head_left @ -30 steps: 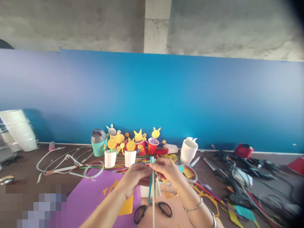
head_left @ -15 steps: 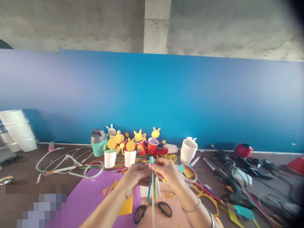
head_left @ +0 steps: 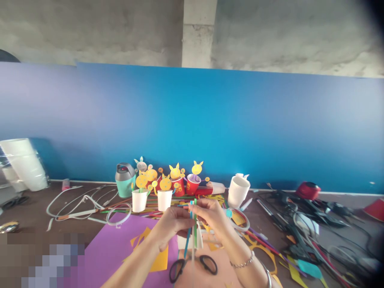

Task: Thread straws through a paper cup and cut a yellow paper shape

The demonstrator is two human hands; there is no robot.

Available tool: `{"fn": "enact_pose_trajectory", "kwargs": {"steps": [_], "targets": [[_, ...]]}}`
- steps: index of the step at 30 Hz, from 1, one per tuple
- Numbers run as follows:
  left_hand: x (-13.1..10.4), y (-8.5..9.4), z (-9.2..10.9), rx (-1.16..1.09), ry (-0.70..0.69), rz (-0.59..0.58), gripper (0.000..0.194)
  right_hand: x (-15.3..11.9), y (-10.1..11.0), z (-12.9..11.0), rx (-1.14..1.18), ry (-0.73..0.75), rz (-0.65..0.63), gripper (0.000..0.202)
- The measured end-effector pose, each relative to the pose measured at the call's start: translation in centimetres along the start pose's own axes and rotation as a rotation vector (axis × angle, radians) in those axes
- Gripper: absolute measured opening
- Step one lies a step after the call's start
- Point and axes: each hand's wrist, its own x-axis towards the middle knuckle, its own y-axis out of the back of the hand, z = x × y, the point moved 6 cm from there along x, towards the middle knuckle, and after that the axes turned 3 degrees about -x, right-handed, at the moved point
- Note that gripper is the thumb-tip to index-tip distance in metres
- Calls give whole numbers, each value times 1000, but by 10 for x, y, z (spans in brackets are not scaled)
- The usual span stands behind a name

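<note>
Both hands meet at the middle, pinching upright coloured strips near their tops. My left hand (head_left: 176,224) has its fingers closed on the blue strip (head_left: 187,242). My right hand (head_left: 210,212) is closed on the green strip (head_left: 195,232), its fingertips touching the strips' upper ends. A pale strip (head_left: 193,260) hangs between them. Below lie black-handled scissors (head_left: 208,265) on peach paper (head_left: 222,276). Left of them is purple paper (head_left: 105,256) with an orange piece (head_left: 160,260) on it. A white object (head_left: 184,241) is partly hidden behind the strips.
Behind stand white cups (head_left: 139,201) and red cups (head_left: 193,186) with yellow animal faces, a teal container (head_left: 125,186) and a larger white cup (head_left: 239,192). Cables (head_left: 87,200) lie left; black cables and tools (head_left: 303,236) lie right. A blue partition (head_left: 192,120) rises behind.
The strips between my hands have shifted slightly; the blue one leans further left at its lower end and the green one's top shows more clearly. Both hands stay nearly in place.
</note>
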Motion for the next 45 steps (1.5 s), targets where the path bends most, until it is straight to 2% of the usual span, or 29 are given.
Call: {"fn": "enact_pose_trajectory", "kwargs": {"steps": [10, 17, 23, 28, 45], "targets": [[-4, -1, 7, 5, -30, -4, 41, 3, -4, 7, 27, -22, -48, 34], [-2, 0, 2, -40, -12, -12, 39, 0, 0, -1, -58, -14, -49, 35], [-1, 0, 2, -34, -16, -51, 41, -2, -2, -4, 38, -18, -31, 35], [1, 2, 2, -6, -29, -39, 40, -2, -3, -2, 72, -22, -28, 38], [-2, 0, 4, -6, -30, -54, 40, 2, -1, 6, -34, 5, -57, 38]]}}
